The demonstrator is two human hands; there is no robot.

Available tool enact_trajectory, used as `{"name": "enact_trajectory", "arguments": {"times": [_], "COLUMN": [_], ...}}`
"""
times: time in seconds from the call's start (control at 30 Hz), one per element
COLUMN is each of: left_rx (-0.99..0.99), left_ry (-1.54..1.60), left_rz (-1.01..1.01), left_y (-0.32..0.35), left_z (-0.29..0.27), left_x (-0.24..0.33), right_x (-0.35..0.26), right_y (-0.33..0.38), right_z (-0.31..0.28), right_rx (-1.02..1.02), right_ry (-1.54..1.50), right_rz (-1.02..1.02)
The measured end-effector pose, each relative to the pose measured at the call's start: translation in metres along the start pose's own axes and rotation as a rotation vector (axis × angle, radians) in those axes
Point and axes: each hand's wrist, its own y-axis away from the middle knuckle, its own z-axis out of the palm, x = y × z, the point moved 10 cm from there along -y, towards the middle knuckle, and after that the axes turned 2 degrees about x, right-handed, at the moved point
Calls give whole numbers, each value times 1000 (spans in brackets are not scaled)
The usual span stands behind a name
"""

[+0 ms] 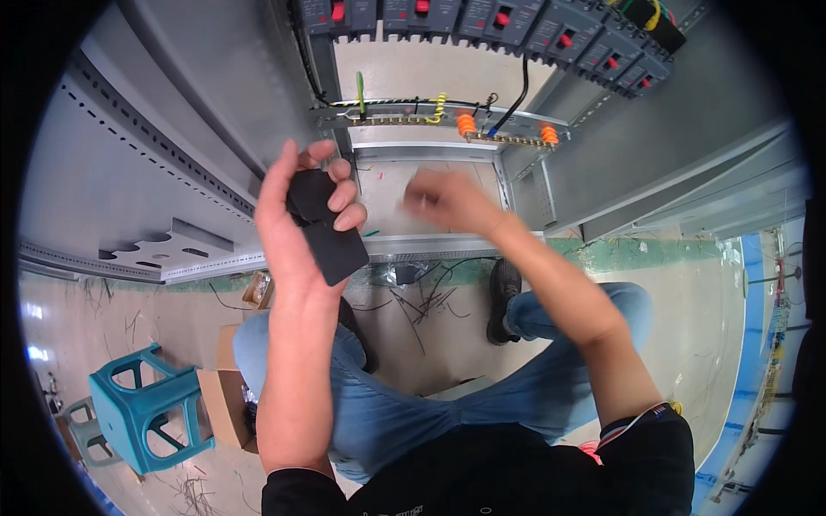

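Observation:
My left hand [284,225] is closed around flat black rectangular plates [337,253], palm up, at the left of the cabinet opening. At least two of these plates show, one overlapping the other, with the fingertips curled over their edge. To the right, my right hand [449,202] hovers in front of the opening, smeared by motion. Its fingers look bent, but whether anything is between them cannot be made out. Beyond both hands runs a drilled metal busbar [396,120] with orange insulators [465,125] and a yellow-green wire [360,93].
A row of grey circuit breakers [499,21] with red toggles spans the top. Metal cabinet panels [155,163] stand on both sides. A teal stool [142,404] and an open cardboard box [225,408] are at lower left. Black cable ties or wire offcuts [422,308] litter the floor.

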Motion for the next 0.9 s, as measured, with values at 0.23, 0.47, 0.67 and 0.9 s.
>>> {"name": "enact_trajectory", "arguments": {"times": [0.23,0.47,0.67,0.9], "left_rx": [-40,-57,-92,-44], "left_ry": [25,-4,-37,-63], "left_rz": [38,2,-3,-40], "left_y": [11,4,-3,-6], "left_z": [12,-4,-11,-14], "left_x": [16,14,15,10], "right_x": [181,227,255,218], "right_y": [180,202,205,203], "right_z": [253,304,343,313], "right_rx": [-583,-404,-378,-267], "right_ry": [176,291,388,146], "right_rz": [449,624,680,622]}}
